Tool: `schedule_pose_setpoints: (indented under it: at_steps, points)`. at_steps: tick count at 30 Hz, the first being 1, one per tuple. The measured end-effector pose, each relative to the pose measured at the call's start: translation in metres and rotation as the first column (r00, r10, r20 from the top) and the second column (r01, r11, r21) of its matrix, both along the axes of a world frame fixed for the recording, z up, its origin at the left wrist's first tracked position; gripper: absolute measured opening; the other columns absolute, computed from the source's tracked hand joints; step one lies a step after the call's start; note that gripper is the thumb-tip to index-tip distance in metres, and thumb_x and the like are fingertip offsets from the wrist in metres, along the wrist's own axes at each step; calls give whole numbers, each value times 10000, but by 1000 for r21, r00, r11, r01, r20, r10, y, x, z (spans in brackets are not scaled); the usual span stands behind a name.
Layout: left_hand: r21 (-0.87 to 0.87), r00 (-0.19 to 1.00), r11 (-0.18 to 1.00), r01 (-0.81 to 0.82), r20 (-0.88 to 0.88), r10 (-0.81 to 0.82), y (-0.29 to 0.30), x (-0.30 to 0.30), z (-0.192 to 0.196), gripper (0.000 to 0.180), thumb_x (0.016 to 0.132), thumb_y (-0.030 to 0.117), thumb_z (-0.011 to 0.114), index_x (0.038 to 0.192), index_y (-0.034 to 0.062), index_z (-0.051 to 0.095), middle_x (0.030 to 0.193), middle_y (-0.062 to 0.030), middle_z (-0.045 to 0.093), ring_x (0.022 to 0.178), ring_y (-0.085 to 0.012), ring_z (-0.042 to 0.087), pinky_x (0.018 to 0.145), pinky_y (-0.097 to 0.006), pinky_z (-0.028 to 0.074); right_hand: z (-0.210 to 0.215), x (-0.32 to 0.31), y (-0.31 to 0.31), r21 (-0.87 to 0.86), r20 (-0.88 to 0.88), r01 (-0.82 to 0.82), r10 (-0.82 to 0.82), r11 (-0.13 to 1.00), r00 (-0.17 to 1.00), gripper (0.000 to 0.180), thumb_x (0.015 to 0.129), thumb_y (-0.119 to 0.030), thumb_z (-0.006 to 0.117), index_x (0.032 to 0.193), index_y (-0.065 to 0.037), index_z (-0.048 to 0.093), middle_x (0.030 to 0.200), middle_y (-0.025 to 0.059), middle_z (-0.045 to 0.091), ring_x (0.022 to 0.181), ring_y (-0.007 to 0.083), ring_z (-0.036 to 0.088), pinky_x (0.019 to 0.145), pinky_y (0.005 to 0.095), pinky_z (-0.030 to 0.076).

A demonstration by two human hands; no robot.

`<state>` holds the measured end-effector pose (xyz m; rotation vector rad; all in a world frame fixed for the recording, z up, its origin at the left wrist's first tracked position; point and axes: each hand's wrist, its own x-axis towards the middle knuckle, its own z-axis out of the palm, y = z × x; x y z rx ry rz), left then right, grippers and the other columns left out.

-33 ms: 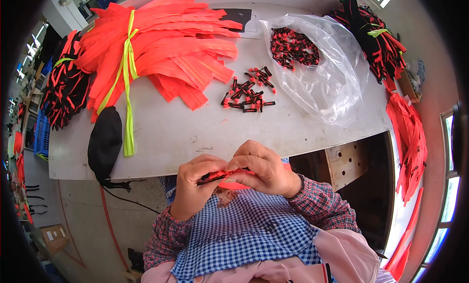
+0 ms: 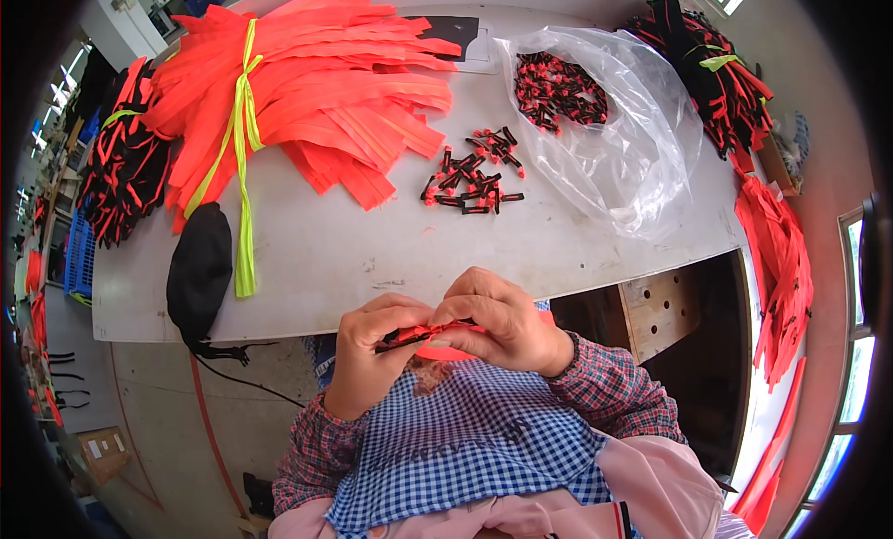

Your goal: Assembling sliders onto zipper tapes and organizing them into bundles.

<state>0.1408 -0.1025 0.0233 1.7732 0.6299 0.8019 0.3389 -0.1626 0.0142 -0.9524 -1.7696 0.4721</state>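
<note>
Red-black strip (image 2: 416, 333) partly hidden by left hand (image 2: 370, 346), right hand (image 2: 503, 321); ends unclear

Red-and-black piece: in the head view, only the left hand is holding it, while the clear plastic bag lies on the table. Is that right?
Not quite: both hands hold it. The head view shows the left hand and the right hand pinching the red-and-black piece, while the clear plastic bag lies on the table.

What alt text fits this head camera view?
A person's left hand and right hand pinch red-and-black fabric above checked cloth. On the table lie bundled red strips, small pieces and a clear bag.
</note>
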Motion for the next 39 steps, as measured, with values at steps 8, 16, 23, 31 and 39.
schedule_pose_setpoints:
  at_steps: [8,16,23,31,39]
  points:
    - [27,999,999,32,-36,-31,2,1,1,231,742,-96,723,958,-18,701,937,-115,710,848,-215,699,728,-291,548,-2,2,-2,-151,-96,-75,61,986,994,240,824,-126,776,1029,-56,674,945,88,613,872,257,626,759,353,531]
    - [18,999,1000,20,-35,-19,0,2,3,203,756,-96,722,945,-29,689,932,-120,708,841,-207,697,716,-287,545,-2,2,-3,-170,-88,-74,60,983,994,224,841,-113,768,1033,-55,668,956,93,610,883,262,631,763,353,534]
    - [-24,998,998,58,-17,-59,-1,2,-2,192,769,-86,718,951,-41,678,947,-128,702,842,-205,694,720,-283,544,-9,2,-6,-137,-99,-64,51,989,994,241,829,-111,786,1010,-49,640,937,102,601,863,265,632,743,349,533]
    - [-99,996,992,83,25,-80,0,1,-18,198,806,-67,712,997,-39,666,961,-118,695,867,-182,684,741,-273,532,-18,0,-1,-179,-166,-109,79,978,983,228,846,-112,778,997,-43,621,873,86,608,808,248,617,685,327,501]
    - [-202,986,979,15,164,19,-5,13,-7,217,880,46,739,1062,-15,637,953,-45,673,869,-113,643,778,-246,509,7,1,8,-276,-292,-33,-51,961,955,107,883,-120,748,950,-39,727,850,63,651,750,158,606,646,290,485]
